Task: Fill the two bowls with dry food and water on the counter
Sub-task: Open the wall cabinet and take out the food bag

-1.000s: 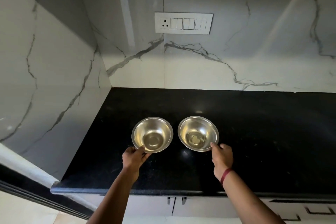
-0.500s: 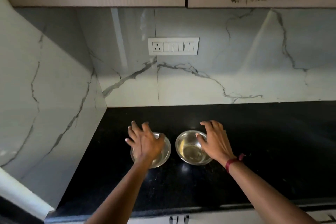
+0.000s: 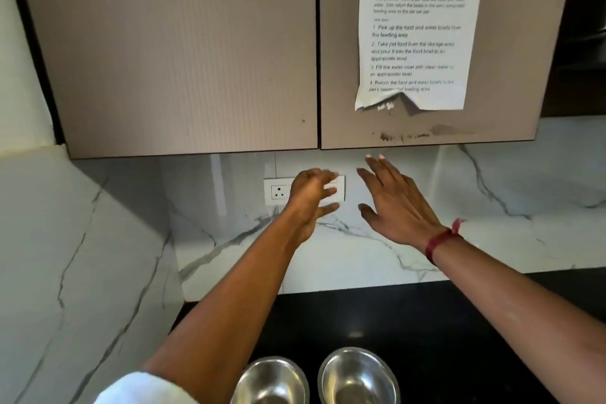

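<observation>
Two empty steel bowls stand side by side on the black counter [image 3: 442, 321] at the bottom edge: the left bowl [image 3: 272, 380] and the right bowl [image 3: 357, 374]. Both my arms are raised well above them. My left hand [image 3: 311, 197] is in front of the wall socket plate, fingers loosely apart, holding nothing. My right hand [image 3: 393, 203], with a red thread on the wrist, is spread open just under the wall cabinets. No food or water container is in view.
Two beige cabinet doors [image 3: 183, 52] hang above the marble backsplash, closed, their seam near the middle. A printed instruction sheet [image 3: 416, 26] is taped on the right door. The white socket plate [image 3: 278, 192] sits on the back wall. A marble side wall [image 3: 82, 256] closes the left.
Both hands have let go of the bowls and risen from the counter toward the cabinet bottoms. The view has tilted up, so the bowls now sit at the bottom edge.
</observation>
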